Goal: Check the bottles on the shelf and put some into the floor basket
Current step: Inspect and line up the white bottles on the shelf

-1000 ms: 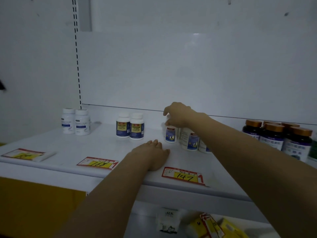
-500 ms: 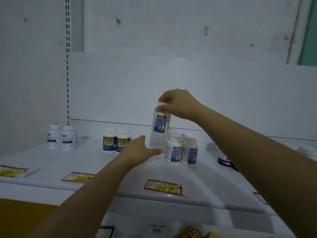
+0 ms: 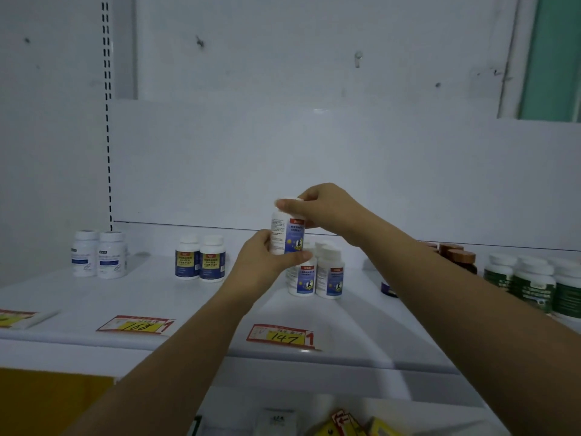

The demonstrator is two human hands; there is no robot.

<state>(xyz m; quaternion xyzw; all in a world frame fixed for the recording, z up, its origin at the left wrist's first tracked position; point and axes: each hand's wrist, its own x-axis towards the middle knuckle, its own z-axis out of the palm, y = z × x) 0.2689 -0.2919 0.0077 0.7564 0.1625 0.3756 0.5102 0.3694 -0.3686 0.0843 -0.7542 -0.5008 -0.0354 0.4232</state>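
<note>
A white bottle with a blue label [image 3: 287,234] is held upright above the white shelf [image 3: 157,300]. My right hand [image 3: 327,209] grips its cap from above and the right. My left hand [image 3: 264,265] holds its base from the left and below. Right beneath it stands a cluster of like bottles [image 3: 316,275]. Two blue-and-yellow-labelled bottles [image 3: 201,258] stand to the left, and two pale-labelled white bottles [image 3: 99,253] stand at the far left. No basket is in view.
Brown-capped jars [image 3: 459,256] and green-labelled white bottles [image 3: 531,284] stand at the right of the shelf. Price tags "168" [image 3: 136,325] and "147" [image 3: 284,336] lie along the front edge. Yellow packets [image 3: 352,424] sit on the lower shelf.
My right hand lifted a bottle off the cluster. My left hand rose from the shelf and took hold of the bottle's base. The view shifted right and up.
</note>
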